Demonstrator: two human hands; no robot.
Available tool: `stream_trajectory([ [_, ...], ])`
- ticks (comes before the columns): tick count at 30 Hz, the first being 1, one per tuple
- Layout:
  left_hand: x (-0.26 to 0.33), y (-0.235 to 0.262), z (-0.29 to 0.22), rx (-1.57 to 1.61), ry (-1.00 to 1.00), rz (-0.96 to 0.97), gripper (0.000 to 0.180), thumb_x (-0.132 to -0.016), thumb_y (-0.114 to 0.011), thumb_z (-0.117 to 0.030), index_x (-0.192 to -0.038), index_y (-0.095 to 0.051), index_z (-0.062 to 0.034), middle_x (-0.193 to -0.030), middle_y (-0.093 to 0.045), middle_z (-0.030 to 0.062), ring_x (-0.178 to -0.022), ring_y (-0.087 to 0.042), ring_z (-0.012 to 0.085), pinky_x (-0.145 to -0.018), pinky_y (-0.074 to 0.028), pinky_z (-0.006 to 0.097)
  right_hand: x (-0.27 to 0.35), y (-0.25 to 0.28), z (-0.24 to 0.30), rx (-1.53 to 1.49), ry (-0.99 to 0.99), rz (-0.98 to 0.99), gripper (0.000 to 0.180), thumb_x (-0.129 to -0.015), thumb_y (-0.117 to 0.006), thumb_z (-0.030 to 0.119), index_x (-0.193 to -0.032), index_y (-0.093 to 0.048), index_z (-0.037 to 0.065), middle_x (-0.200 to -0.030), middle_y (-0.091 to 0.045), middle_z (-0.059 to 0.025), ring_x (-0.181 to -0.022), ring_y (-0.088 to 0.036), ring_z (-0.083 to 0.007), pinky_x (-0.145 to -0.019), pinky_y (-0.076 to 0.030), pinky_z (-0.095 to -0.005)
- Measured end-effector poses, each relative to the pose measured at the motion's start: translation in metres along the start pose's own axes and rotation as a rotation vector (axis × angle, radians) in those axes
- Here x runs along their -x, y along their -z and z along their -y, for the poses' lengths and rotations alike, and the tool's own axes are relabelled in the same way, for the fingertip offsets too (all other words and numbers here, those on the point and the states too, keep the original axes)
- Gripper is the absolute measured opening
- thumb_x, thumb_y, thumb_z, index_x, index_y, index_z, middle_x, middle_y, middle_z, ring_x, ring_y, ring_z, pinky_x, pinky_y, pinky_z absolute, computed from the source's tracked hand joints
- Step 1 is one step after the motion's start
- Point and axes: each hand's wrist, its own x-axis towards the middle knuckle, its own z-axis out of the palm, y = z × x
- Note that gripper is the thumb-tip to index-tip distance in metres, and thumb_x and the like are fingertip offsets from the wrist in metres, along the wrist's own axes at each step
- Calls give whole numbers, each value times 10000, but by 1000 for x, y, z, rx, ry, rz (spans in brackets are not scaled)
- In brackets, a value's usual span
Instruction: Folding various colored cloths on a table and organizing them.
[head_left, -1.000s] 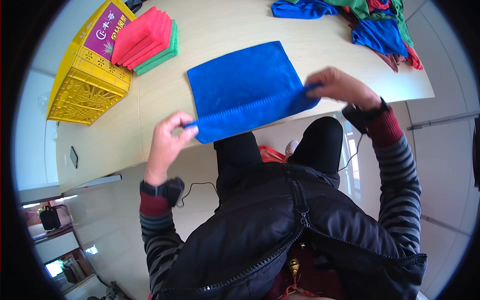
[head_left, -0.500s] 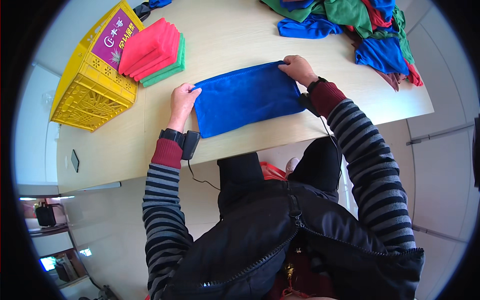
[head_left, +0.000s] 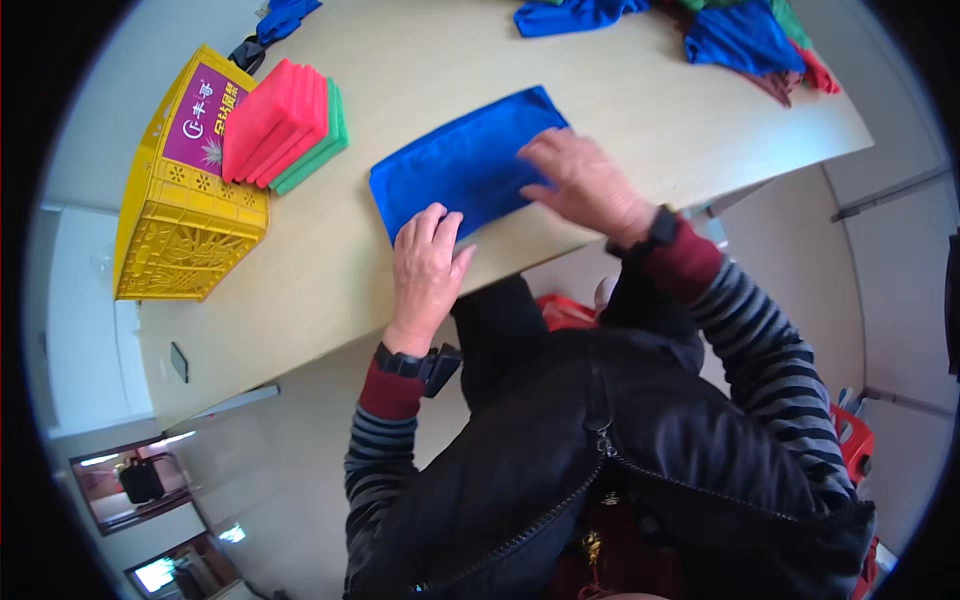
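A blue cloth (head_left: 455, 165), folded into a long strip, lies flat on the pale wooden table (head_left: 420, 60). My left hand (head_left: 428, 262) rests flat on the table with its fingertips on the cloth's near left corner. My right hand (head_left: 580, 182) lies palm down on the cloth's right half, fingers spread. Neither hand grips anything. Both wrists wear a dark band over striped sleeves.
A stack of folded red and green cloths (head_left: 285, 125) sits left of the blue cloth. Beside it stands a yellow plastic crate (head_left: 180, 215). A heap of loose blue, red and green cloths (head_left: 720, 30) lies at the far right. The table's near edge (head_left: 330, 345) runs under my arms.
The cloth was held up by its near edge, then folded over away from me into a strip. Both hands have let go and now press flat on it.
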Motion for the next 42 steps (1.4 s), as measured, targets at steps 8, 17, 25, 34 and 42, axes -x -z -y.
stream_trajectory([
  [8,36,7,30,-189,152,-61,436,-808,-754,-69,-1223,-624,-37,-1187,-613,155,-1100,-594,339,-954,-476,452,59,2,-23,-439,-617,-39,420,-871,-721,150,-1259,-595,48,-1076,-638,-118,-833,-664,-232,-735,-544,-356],
  [17,54,-28,43,422,579,-221,344,-903,-703,-33,-1235,-616,-30,-967,-623,26,-844,-574,122,-779,-479,265,57,-3,-29,-956,-922,-31,377,-943,-675,181,-1303,-608,90,-1062,-638,-53,-738,-625,-84,-614,-509,-234],
  [25,48,-46,45,578,556,-336,323,-918,-684,-16,-1235,-622,-33,-957,-564,-42,-790,-475,47,-720,-422,209,48,5,-27,-1115,-844,94,338,-976,-624,104,-1314,-616,111,-810,-641,3,-612,-603,-58,-556,-495,-197],
  [34,56,-35,55,557,599,-339,318,-921,-659,-20,-1235,-620,-40,-956,-559,-23,-807,-473,71,-741,-420,229,44,9,-42,-1085,-884,211,232,-988,-590,64,-1197,-683,99,-722,-641,12,-566,-596,-50,-569,-502,-176],
  [42,59,-29,49,275,536,-260,362,-911,-666,-25,-1268,-608,-51,-886,-526,-40,-778,-468,74,-722,-423,230,54,23,-41,-1039,-893,367,218,-989,-592,72,-1185,-685,97,-721,-649,13,-585,-627,-49,-548,-507,-176],
])
